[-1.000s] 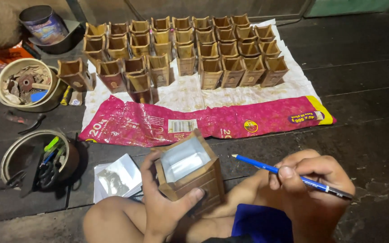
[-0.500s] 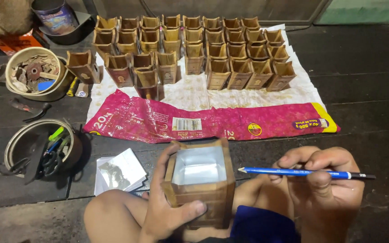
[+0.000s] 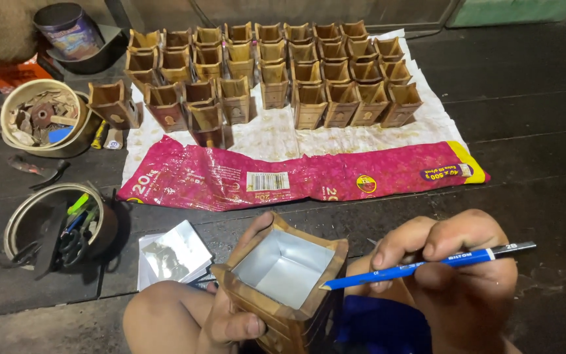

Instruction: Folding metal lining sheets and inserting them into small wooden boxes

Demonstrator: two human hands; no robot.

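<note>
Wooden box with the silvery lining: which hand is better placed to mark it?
Probably the right hand: it grips the blue pencil, tip at the wooden box rim. The left hand clasps the box from below.

A single head-worn camera looks steeply down and forward from above the seated person's lap. It sits close to the left hand (image 3: 234,321) and right hand (image 3: 456,275) at the lower edge, with a bare knee (image 3: 158,321) beneath. Farther off, towards the top, the view reaches the dark plank floor (image 3: 532,131) and the rows of wooden boxes (image 3: 276,72).
</note>
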